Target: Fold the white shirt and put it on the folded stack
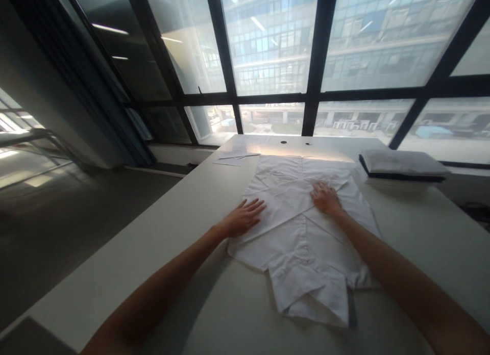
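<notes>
A white shirt [283, 222] lies spread on the table, wrinkled, with a seam or placket running down its middle. Its narrow end, partly folded over, points toward me. My left hand [245, 218] rests flat at the shirt's left side, fingers stretched out. On the right half of the cloth lies my right hand [325, 198], palm down with its fingers a little apart. Neither hand grips anything; both touch the fabric.
The white table [184, 237] reaches toward tall windows. A stack of folded white and dark cloth [403, 163] sits at the right back. Sheets of paper [233, 157] lie at the left back. A dark curtain [103, 100] hangs at the left.
</notes>
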`<state>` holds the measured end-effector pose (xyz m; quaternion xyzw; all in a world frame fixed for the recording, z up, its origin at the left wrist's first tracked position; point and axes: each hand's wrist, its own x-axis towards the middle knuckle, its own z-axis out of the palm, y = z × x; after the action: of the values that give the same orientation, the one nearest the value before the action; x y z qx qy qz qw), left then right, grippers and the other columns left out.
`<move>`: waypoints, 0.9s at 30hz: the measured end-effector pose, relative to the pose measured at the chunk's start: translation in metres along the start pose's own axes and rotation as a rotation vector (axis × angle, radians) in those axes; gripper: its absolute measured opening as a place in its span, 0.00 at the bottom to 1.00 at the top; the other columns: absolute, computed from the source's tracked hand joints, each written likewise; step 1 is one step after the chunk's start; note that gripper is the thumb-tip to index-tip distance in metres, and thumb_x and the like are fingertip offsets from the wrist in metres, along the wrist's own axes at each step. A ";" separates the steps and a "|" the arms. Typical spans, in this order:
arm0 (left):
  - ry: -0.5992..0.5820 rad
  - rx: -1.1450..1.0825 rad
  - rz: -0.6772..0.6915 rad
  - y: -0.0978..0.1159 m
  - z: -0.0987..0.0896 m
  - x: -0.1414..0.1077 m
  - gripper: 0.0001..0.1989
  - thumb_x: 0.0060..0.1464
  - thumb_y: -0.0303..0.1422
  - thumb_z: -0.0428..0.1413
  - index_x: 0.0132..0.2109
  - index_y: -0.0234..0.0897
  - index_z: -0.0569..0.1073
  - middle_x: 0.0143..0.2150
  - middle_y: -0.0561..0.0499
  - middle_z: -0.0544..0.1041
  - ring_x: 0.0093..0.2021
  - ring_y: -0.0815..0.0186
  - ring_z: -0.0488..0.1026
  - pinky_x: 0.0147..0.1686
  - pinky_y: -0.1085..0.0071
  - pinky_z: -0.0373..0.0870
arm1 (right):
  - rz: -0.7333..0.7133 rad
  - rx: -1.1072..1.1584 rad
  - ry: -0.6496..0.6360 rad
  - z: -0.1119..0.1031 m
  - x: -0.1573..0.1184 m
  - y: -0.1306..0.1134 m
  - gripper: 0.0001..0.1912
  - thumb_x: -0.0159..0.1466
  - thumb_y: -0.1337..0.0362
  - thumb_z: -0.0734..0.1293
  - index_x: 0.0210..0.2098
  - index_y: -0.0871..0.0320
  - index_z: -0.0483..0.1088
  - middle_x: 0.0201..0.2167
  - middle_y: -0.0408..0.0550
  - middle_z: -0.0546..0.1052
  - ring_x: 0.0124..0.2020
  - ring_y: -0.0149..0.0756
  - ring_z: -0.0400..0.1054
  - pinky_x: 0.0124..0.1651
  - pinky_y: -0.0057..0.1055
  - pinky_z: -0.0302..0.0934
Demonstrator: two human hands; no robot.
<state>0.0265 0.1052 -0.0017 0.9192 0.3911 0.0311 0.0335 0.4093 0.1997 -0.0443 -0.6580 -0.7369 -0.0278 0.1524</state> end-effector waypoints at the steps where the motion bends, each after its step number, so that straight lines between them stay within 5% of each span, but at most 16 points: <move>1: -0.011 -0.023 0.048 0.004 0.001 -0.001 0.28 0.73 0.43 0.41 0.75 0.47 0.51 0.76 0.48 0.49 0.76 0.57 0.43 0.72 0.50 0.39 | 0.000 0.008 0.010 -0.002 0.000 -0.001 0.28 0.71 0.58 0.55 0.65 0.63 0.65 0.69 0.61 0.63 0.70 0.49 0.54 0.69 0.48 0.47; 7: -0.017 -0.050 0.089 0.008 0.008 -0.009 0.28 0.72 0.47 0.43 0.74 0.53 0.51 0.77 0.50 0.46 0.76 0.54 0.43 0.72 0.49 0.40 | -0.074 0.036 0.140 -0.019 -0.023 -0.021 0.28 0.69 0.66 0.54 0.67 0.61 0.64 0.69 0.58 0.64 0.71 0.47 0.52 0.70 0.48 0.44; 11: -0.018 -0.046 0.095 0.006 0.008 -0.009 0.28 0.71 0.47 0.45 0.74 0.55 0.51 0.77 0.51 0.46 0.76 0.53 0.44 0.72 0.49 0.41 | -0.112 0.012 0.063 -0.027 -0.071 -0.031 0.28 0.72 0.61 0.53 0.69 0.59 0.59 0.72 0.57 0.58 0.73 0.48 0.47 0.70 0.51 0.45; 16: -0.032 -0.007 0.099 0.006 0.009 -0.011 0.29 0.72 0.48 0.43 0.75 0.56 0.48 0.77 0.52 0.43 0.76 0.52 0.41 0.72 0.48 0.41 | -0.024 -0.071 -0.028 -0.034 -0.124 0.005 0.29 0.72 0.58 0.52 0.70 0.60 0.57 0.73 0.60 0.54 0.74 0.53 0.44 0.69 0.57 0.45; 21: 0.046 0.044 -0.002 0.005 0.019 -0.008 0.29 0.71 0.49 0.41 0.75 0.55 0.50 0.77 0.51 0.47 0.76 0.51 0.42 0.71 0.48 0.44 | 0.028 -0.101 -0.041 -0.035 -0.153 0.050 0.30 0.72 0.56 0.53 0.69 0.61 0.60 0.72 0.60 0.57 0.73 0.51 0.48 0.70 0.50 0.47; 27: 0.048 0.069 -0.154 -0.001 0.031 0.000 0.29 0.70 0.52 0.41 0.74 0.55 0.54 0.77 0.50 0.46 0.76 0.48 0.43 0.70 0.46 0.45 | 0.041 -0.085 -0.052 -0.036 -0.169 0.053 0.30 0.73 0.54 0.52 0.70 0.59 0.59 0.72 0.59 0.57 0.73 0.49 0.48 0.71 0.52 0.46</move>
<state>0.0286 0.1051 -0.0325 0.8859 0.4623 0.0371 -0.0052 0.4826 0.0353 -0.0632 -0.6792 -0.7252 -0.0390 0.1057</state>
